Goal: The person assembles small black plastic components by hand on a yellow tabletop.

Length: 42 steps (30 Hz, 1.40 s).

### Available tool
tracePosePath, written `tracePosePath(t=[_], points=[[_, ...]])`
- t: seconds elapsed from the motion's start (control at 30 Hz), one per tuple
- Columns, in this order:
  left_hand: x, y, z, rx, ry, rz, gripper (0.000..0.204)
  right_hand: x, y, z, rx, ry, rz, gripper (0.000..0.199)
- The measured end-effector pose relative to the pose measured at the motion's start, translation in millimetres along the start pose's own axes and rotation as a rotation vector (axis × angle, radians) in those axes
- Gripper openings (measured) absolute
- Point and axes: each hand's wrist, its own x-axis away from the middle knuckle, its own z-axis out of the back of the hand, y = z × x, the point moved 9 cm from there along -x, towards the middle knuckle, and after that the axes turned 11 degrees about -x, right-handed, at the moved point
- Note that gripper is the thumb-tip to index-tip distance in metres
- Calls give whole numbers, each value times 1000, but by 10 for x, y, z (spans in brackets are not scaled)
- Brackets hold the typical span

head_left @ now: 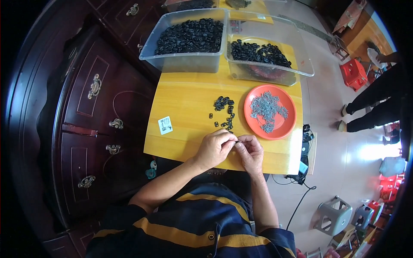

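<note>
Over the near part of the yellow table (189,90), my two hands meet fingertip to fingertip. My left hand (213,148) is closed in a pinch, and my right hand (251,154) pinches from the other side. Between them a bit of a small black piece (238,142) shows; the fingers hide most of it. Just beyond my fingers lies a loose cluster of small black plastic pieces (222,102), with a few straggling toward my left hand. To their right, an orange-red plate (248,116) carries a heap of small silvery metal pieces (266,107), too fine to name.
Two clear plastic bins, the left bin (185,59) fuller than the right bin (306,64), hold black pieces at the table's far end. A white label (165,125) lies at left. Dark wooden cabinets (86,116) flank the table. Rightward are a grey stool (333,216), cables and a standing person (376,99).
</note>
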Motion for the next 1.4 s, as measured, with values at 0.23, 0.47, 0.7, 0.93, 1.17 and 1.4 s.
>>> tracePosePath(t=[0.23, 0.47, 0.7, 0.93, 1.17, 1.4], points=[[-394, 83, -14, -36, -207, -51, 11, 36, -36, 106, -29, 92, 57, 11], [-1030, 207, -660, -447, -367, -437, 8, -6, -78, -45, 340, 0, 104, 7], [-1213, 159, -1177, -574, -530, -688, 9, -17, -172, -140, 455, -68, 164, 5], [-1226, 262, -1317, -677, -619, -789, 8, -11, -179, -161, 494, -97, 152, 3], [-1281, 329, -1027, -528, -532, -696, 13, -13, -145, -226, 533, -159, 168, 4], [-874, 285, -76, 22, -242, -318, 7, -2, -168, -170, 456, -97, 101, 6]])
